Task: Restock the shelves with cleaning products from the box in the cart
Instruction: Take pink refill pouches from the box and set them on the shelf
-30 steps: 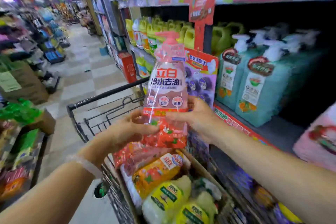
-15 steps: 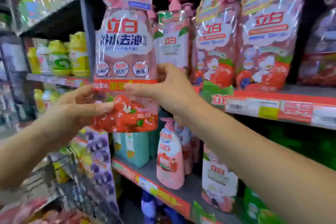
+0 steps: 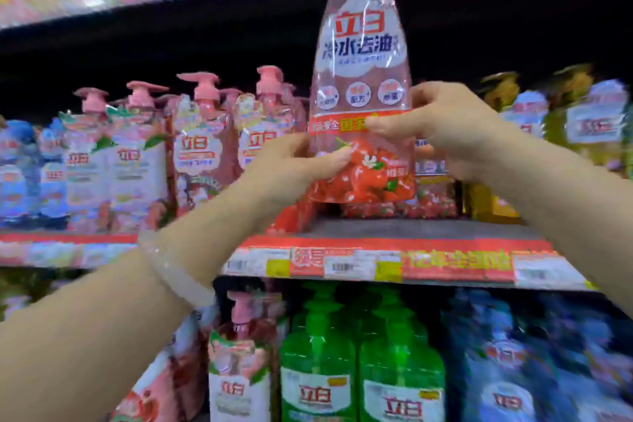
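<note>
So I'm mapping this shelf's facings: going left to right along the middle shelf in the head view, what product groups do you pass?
Blue-labelled bottles → pink pump bottles → the pink bottle held by the left hand and right hand → yellow bottles.

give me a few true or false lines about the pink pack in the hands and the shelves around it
1. Both hands grip the pink pack: the left hand low on its left side, the right hand on its right edge. True.
2. The pack already stands alone on the shelf. False: it is held above the shelf board.
3. Pink pump bottles stand to the left of the pack. True.
4. The green bottles sit on the same shelf as the pink ones. False: they are one shelf lower.
5. The left wrist is bare. False: it wears a pale bangle.
</note>
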A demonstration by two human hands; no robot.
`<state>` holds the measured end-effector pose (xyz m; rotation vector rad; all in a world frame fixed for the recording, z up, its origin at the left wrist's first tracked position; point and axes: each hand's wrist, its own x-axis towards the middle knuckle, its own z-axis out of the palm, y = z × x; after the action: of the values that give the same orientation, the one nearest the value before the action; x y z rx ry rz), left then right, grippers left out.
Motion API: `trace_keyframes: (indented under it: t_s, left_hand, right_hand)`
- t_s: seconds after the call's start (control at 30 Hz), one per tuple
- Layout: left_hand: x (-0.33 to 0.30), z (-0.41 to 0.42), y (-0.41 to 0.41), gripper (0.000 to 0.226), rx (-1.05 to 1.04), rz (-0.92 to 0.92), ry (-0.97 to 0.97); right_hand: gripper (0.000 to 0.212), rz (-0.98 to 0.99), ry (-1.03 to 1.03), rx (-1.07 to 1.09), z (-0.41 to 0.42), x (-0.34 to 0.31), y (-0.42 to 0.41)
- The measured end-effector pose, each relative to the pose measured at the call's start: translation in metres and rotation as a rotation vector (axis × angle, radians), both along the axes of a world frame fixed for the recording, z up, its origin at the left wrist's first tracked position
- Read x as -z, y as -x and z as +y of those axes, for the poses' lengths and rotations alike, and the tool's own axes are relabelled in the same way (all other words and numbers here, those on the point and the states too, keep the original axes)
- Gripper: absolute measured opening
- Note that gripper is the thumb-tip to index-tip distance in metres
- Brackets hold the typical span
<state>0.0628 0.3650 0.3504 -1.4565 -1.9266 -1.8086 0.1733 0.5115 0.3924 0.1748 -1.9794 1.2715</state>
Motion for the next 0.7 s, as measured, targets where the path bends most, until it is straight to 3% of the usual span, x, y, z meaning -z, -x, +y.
trace_keyframes:
  t_s: [0.17,0.27,0.37,0.47,0.53,0.6,0.7]
  left_hand:
    - [0.012,0.061,0.019,0.022,-0.005,-0.096,0.006]
    - [0.019,0.078,0.036,0.029,-0.027,-0.158,0.070]
    - [0.026,0.092,0.053,0.024,-0.086,-0.176,0.111]
    - [0.025,0.102,0.069,0.012,-0.204,-0.140,0.181]
    - [0.023,0.106,0.080,0.032,-0.245,-0.146,0.258]
    - [0.024,0.112,0.094,0.075,-0.277,-0.135,0.318]
    - [0.031,0.121,0.114,0.098,-0.360,-0.095,0.382]
  right_hand:
    - [0.025,-0.119,0.097,0.080,0.051,0.017,0.021]
    - [0.034,-0.194,0.147,0.111,0.071,0.034,0.050]
    - [0.025,-0.210,0.143,0.134,0.080,0.042,0.074]
    - [0.031,-0.221,0.071,0.163,0.081,0.042,0.091]
    - [0.031,-0.239,0.021,0.184,0.084,0.042,0.102]
    - [0.042,-0.255,-0.018,0.219,0.086,0.044,0.112]
    - [0.060,-0.256,-0.080,0.280,0.090,0.047,0.125]
